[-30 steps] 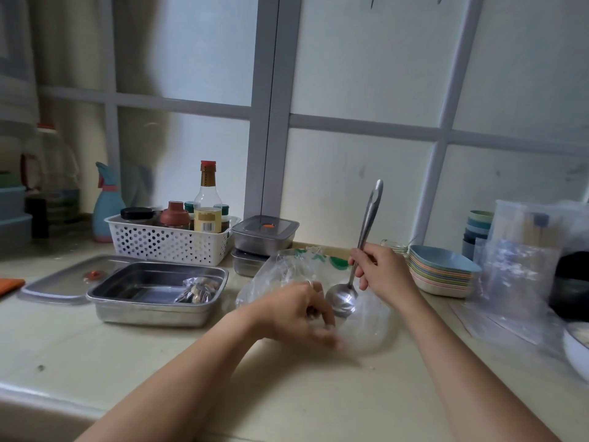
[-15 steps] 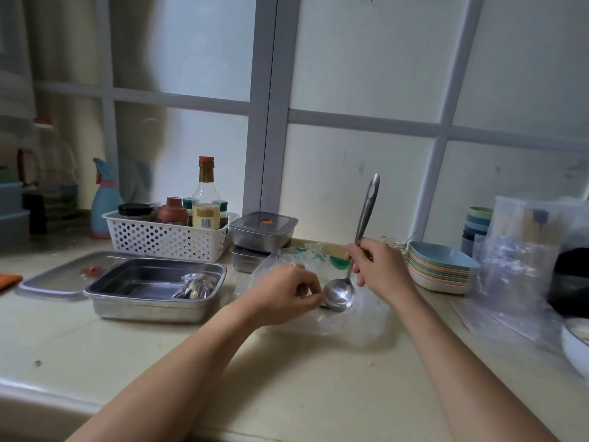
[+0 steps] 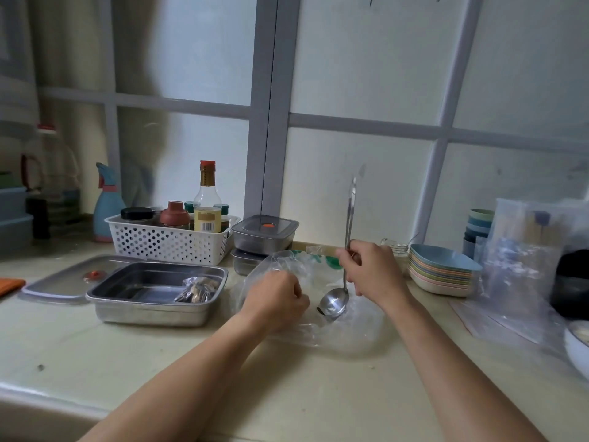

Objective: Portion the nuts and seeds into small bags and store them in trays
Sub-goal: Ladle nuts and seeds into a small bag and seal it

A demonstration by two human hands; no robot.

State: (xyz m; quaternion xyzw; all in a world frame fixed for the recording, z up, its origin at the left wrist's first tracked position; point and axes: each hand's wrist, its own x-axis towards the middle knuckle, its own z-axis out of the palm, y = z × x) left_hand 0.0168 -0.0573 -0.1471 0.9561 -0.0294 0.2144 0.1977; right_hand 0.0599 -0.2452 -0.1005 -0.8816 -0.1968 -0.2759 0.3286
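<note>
Head view: the clear plastic bag (image 3: 350, 333) lies crumpled on the counter (image 3: 302, 393) under both hands. The left hand (image 3: 274, 301) curls its fingers into the film. The right hand (image 3: 373, 269) grips the long steel spoon (image 3: 334, 303) by its handle, the bowl touching the bag just below those fingers. Left of the left fingers, a steel tray (image 3: 149, 314) holds one filled small bag (image 3: 197, 290).

The right hand (image 3: 373, 272) grips a long metal spoon (image 3: 334, 303) by its handle, nearly upright, bowl down at a clear plastic bag (image 3: 350, 327) lying on the table (image 3: 95, 352). The left hand (image 3: 274, 301), fingers curled, holds the plastic bag just left of the spoon. Farther left, a steel tray (image 3: 153, 314) holds one filled small bag (image 3: 196, 290).
</note>
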